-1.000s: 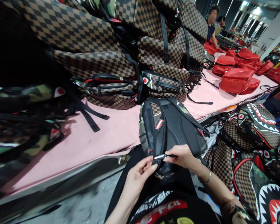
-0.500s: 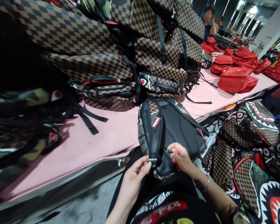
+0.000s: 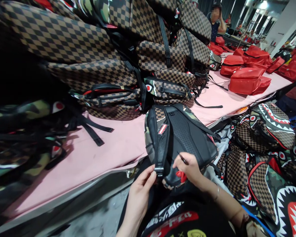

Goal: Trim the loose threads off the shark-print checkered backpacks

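Note:
A backpack lies with its black padded back panel upward, partly on the pink table edge and partly on my lap. My left hand is closed, thumb and fingers pinching the buckle at the lower end of its shoulder strap. My right hand is closed around what look like red-handled scissors; a dark pointed end sticks out above the fingers. This hand hovers over the lower part of the back panel, to the right of the strap.
Checkered backpacks are piled high on the pink table. Red bags sit farther along it. More shark-mouth backpacks heap up at my right, below table height. A person is in the background.
My right hand has shifted slightly left and turned, so the dark point and the red handles show more. My left hand keeps its pinch on the buckle. The view has shifted slightly.

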Tool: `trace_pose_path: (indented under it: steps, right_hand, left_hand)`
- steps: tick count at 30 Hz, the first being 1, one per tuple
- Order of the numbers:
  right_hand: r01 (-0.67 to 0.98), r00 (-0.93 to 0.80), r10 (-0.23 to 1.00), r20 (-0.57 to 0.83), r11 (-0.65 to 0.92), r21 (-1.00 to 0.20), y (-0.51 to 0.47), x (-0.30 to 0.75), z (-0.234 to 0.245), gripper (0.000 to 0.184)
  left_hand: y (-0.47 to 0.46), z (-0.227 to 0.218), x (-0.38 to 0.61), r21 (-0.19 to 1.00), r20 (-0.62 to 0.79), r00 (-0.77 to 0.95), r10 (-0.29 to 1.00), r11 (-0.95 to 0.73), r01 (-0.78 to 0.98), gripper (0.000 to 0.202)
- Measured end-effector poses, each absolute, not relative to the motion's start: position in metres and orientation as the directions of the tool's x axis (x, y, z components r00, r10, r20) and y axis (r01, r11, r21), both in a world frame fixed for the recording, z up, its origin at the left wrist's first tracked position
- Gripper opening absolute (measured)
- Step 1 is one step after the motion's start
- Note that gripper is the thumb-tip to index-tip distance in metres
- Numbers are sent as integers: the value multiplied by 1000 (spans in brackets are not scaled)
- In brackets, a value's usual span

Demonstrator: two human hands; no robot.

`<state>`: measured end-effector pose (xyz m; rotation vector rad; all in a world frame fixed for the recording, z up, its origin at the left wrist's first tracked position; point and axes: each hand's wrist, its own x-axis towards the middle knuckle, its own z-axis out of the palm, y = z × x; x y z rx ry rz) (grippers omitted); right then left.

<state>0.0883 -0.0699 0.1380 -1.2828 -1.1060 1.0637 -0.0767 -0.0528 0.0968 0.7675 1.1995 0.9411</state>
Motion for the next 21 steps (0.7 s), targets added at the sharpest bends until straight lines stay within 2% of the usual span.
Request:
trace_pose_path:
  steps: [3, 5, 7, 9, 12, 14, 15, 17, 19, 21]
  right_hand:
    - [47, 204, 975, -89, -101, -994, -49, 85, 138, 24]
    - [139, 224, 971, -80, -113, -984, -38, 79, 136, 30]
    - [180, 259, 964, -61, -110, -977, -30, 74, 134, 34]
    - [52, 266, 957, -114, -132, -990, -25, 69, 133, 36]
    - [-211, 88, 969, -230, -208, -955, -20, 64, 130, 40]
    - [-223, 23, 981, -194, -184, -957, -16, 63, 129, 35]
    - [-156, 46, 988, -148, -139, -978, -13, 63, 129, 30]
    - [91, 153, 987, -41, -56, -994, -6, 63, 132, 21]
    - [387, 213, 976, 33, -54, -921, 3, 64, 137, 16]
    - [600, 228, 972, 52, -98, -794, 13, 65, 142, 17]
  left_hand:
    - [-53, 94, -75, 950, -283, 68, 957, 289, -115, 46]
    - [-52, 92, -75, 980, -180, 69, 981, 185, -73, 38]
    - [-51, 89, -77, 983, -162, 99, 982, 170, -75, 38]
    - [-51, 85, -80, 977, -184, 122, 975, 195, -89, 40]
    - [-49, 78, -83, 989, -136, 104, 985, 141, -42, 42]
    - [-46, 75, -82, 998, -65, 114, 991, 63, 18, 43]
    - [-44, 76, -80, 998, -23, 135, 991, 16, 53, 45]
    - [-39, 80, -73, 982, 67, 169, 983, -95, 163, 59]
    - [-34, 88, -66, 925, 158, 137, 978, -195, 326, 80]
    - [-29, 95, -59, 850, 266, 57, 962, -261, 457, 82]
